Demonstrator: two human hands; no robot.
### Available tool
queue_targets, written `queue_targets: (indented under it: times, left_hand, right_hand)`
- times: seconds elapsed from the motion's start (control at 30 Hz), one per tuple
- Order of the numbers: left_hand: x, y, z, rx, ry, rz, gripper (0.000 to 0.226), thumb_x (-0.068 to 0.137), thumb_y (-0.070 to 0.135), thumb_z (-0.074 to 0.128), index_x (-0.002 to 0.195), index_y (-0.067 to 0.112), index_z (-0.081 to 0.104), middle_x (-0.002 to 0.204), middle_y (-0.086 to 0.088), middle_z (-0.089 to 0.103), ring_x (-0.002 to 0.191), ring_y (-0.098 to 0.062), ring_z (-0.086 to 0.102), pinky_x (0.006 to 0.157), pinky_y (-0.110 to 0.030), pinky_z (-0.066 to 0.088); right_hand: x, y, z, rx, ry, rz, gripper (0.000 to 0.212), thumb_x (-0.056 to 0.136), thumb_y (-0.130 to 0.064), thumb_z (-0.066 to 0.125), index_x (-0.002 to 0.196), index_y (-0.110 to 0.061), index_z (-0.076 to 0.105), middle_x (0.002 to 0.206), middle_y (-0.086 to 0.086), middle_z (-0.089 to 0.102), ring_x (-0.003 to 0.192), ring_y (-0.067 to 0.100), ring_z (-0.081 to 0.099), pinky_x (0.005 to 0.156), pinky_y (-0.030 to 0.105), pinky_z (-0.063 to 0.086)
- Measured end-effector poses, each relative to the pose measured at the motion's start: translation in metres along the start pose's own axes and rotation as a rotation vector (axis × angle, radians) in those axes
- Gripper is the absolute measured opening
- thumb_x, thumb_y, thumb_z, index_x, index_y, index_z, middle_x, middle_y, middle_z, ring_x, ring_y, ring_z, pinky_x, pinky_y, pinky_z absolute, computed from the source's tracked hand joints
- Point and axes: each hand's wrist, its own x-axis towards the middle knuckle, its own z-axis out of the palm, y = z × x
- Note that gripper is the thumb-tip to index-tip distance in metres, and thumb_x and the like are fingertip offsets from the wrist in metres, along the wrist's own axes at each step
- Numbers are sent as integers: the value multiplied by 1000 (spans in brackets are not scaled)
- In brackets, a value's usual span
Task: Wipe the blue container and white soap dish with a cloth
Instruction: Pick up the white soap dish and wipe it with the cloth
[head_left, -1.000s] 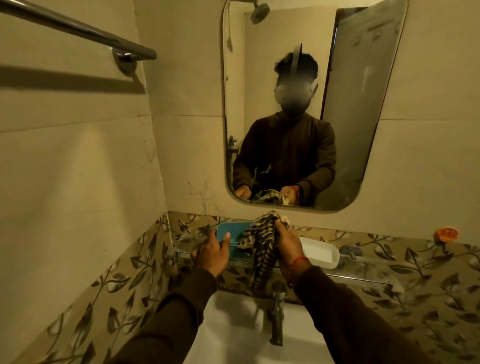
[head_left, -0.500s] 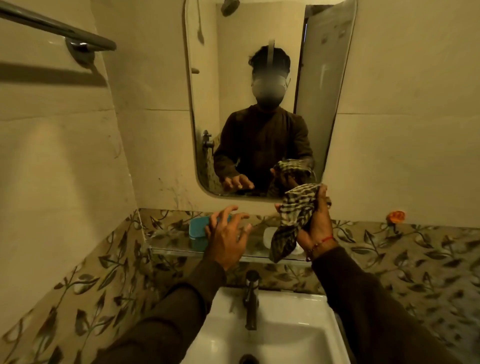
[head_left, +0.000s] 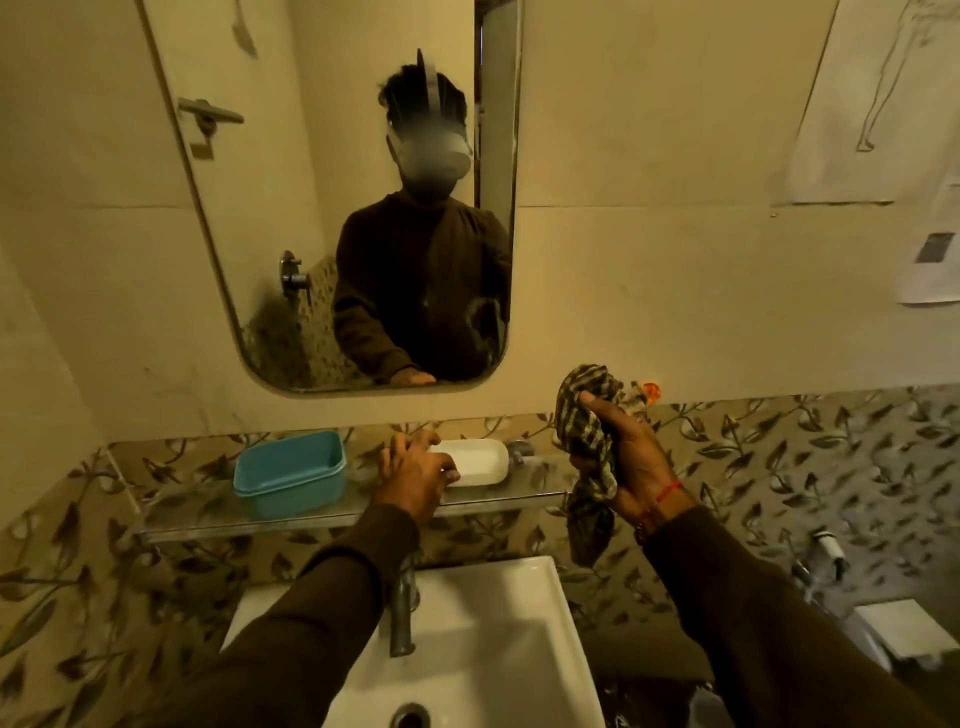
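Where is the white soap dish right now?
The white soap dish sits on the glass shelf under the mirror, right of the blue container, with the left hand touching it.

Sitting on the one glass shelf (head_left: 332, 512): one blue container (head_left: 291, 475) at nine o'clock, one white soap dish (head_left: 480, 461) at three.

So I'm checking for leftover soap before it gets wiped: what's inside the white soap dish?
The visible part of the white soap dish on the glass shelf looks bare white, with no soap showing. Its left end is hidden behind the left hand, so that part cannot be checked.
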Motion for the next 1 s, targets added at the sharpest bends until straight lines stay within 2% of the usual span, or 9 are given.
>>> queue_targets:
  times: [0.17,0.27,0.37,0.5,0.6,0.73,0.87,0.93,1.0]
  left_hand:
    - [-15,8,-20,-36,157,62,18,97,33,61,110,27,71,149,-3,45,128,-31,38,95,-41,29]
    - [-31,14,-51,-210,250,220,10,91,23,71,99,22,75,143,-12,50,126,-37,43,96,-45,34]
    - [-45,18,-78,-362,242,418,10,89,6,72,97,10,75,139,-24,47,124,-42,51,100,-56,48]
    - [-53,16,-93,-404,298,564,18,89,-1,69,103,9,70,138,-22,40,120,-43,53,98,-51,52]
    - [-59,9,-93,-383,369,616,16,90,12,69,106,15,68,137,-8,34,121,-39,51,98,-48,53]
    - [-65,-1,-90,-373,436,595,12,92,20,66,104,23,65,135,-8,33,120,-37,51,101,-37,48]
    - [-75,4,-70,-605,422,350,20,99,24,52,109,22,69,143,-13,33,130,-30,45,108,-22,40]
    - [-88,26,-62,-1076,343,53,25,99,35,49,119,31,63,144,-12,42,126,-34,52,96,-35,55]
    - [-97,49,-55,-1552,210,-221,30,96,49,51,124,41,60,139,-13,54,121,-38,58,88,-52,59]
  right_hand:
    - [1,-2,-2,-110,102,-68,38,75,-18,75,107,1,66,77,12,68,56,18,64,41,25,49]
    - [7,2,-1,-183,126,-131,41,77,-15,75,114,-1,66,96,17,73,80,28,71,60,34,58]
    - [14,9,6,-485,113,-159,37,77,-25,78,110,-10,69,102,12,74,94,28,71,77,38,58]
    - [16,21,23,-762,-88,9,37,67,-46,82,95,-23,74,93,6,76,87,21,73,68,29,58]
    - [17,29,31,-842,-148,42,37,62,-35,88,94,-28,73,91,-1,77,84,14,73,65,24,58]
    - [18,40,34,-995,-79,29,56,65,-13,86,113,-21,58,94,-5,72,82,9,70,62,18,55]
    - [17,50,43,-1109,-36,-103,36,71,-7,78,96,-28,63,81,-10,70,72,8,69,59,19,55]
    - [17,56,47,-1139,4,-117,34,72,-9,77,99,-25,65,86,-5,71,77,10,68,69,28,58]
    - [12,69,54,-1186,-21,-145,29,73,-11,76,95,-25,66,86,-6,70,75,5,66,67,20,55]
